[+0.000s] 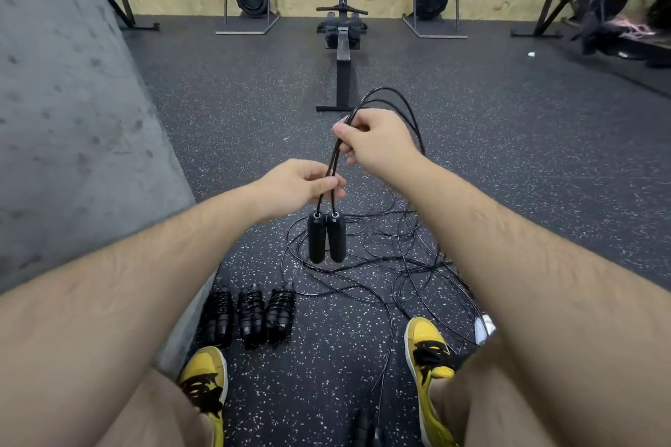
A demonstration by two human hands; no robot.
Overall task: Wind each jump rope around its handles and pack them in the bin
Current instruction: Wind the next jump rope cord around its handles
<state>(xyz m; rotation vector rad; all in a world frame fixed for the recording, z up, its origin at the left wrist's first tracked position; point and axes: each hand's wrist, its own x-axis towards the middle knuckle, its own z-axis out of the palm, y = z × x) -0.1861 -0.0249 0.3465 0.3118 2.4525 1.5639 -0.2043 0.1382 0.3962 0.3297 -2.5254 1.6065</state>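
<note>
The left hand [305, 185] pinches both strands of a thin black cord [336, 156] between thumb and fingers, just above the two black handles [326, 238], which hang side by side, touching, clear of the floor [508, 156]. The right hand [370, 141], a little higher and farther out, is curled around the same strands, and from it the cord arches up and over in several loops before dropping to the floor behind.

The cord looks light, slick and springy — it holds wide curves rather than falling limp, so it will likely try to unwind unless kept taut. The handles seem stiff and heavier, the sensible place to take hold: gripped together as one core while the other hand lays the turns on.

Below the handles a loose tangle of more cord [399, 265] sprawls over the floor between the two yellow shoes [428, 348]. Three wound bundles [250, 316] lie in a row near the foot of the grey wall [72, 120]. No bin shows.
</note>
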